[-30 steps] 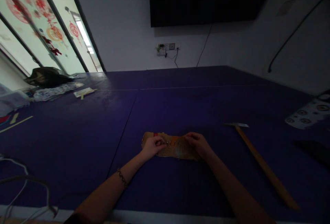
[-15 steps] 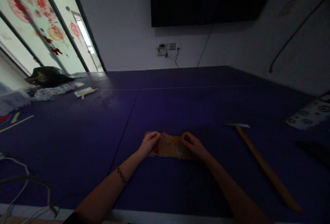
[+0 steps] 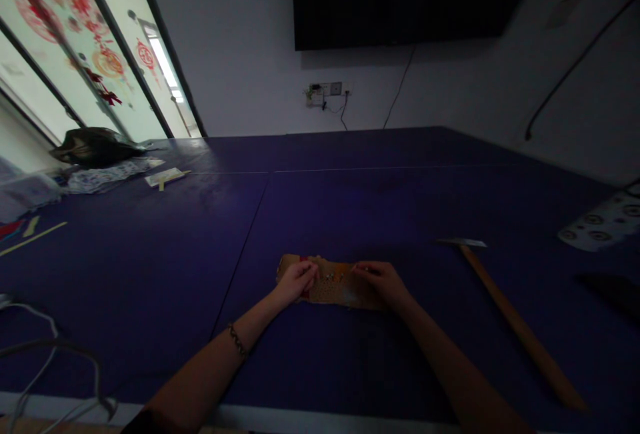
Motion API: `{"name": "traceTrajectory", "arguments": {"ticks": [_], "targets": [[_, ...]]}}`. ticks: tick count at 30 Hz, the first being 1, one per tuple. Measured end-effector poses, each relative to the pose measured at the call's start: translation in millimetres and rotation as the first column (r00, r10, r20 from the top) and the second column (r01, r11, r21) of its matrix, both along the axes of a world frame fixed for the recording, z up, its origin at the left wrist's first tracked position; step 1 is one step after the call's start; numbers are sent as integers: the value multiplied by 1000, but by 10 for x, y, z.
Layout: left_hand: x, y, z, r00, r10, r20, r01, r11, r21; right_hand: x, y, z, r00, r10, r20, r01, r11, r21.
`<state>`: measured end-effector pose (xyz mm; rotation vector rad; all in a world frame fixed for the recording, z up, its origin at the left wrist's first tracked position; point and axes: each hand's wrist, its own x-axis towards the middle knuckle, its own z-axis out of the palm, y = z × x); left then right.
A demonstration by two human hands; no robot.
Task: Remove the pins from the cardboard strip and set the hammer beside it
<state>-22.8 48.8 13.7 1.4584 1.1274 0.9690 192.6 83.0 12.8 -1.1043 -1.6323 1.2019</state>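
A brown cardboard strip (image 3: 345,295) lies flat on the purple table, its surface dotted with small holes. Several tiny coloured pieces, perhaps pins or beads, stand in a short row near its middle. My left hand (image 3: 296,282) rests over the strip's left part, fingers curled and pressed together. Over the right part is my right hand (image 3: 384,281), with thumb and forefinger pinched above the row. Whatever either hand holds is too small to make out. To the right lies a hammer (image 3: 515,317) with a wooden handle, apart from both hands.
The purple tabletop (image 3: 165,274) spreads all around. A white power strip (image 3: 600,224) and a dark object (image 3: 607,294) lie at the right. Cables (image 3: 55,347) hang over the near left edge. A dark bag (image 3: 95,146) and a small white box (image 3: 166,177) sit at the back left.
My left hand has curled its fingers more and uncovered the strip's upper left corner. My right fingers have flattened and shifted slightly. The strip stays in place.
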Motion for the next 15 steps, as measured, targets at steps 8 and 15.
{"name": "traceTrajectory", "arguments": {"ticks": [8, 15], "targets": [[87, 2, -46, 932, 202, -300, -137, 965, 223, 18, 61, -38, 994, -41, -102, 37, 998, -43], [112, -11, -113, 860, 158, -485, -31, 965, 261, -54, -21, 46, 997, -12, 79, 9, 999, 41]]}}
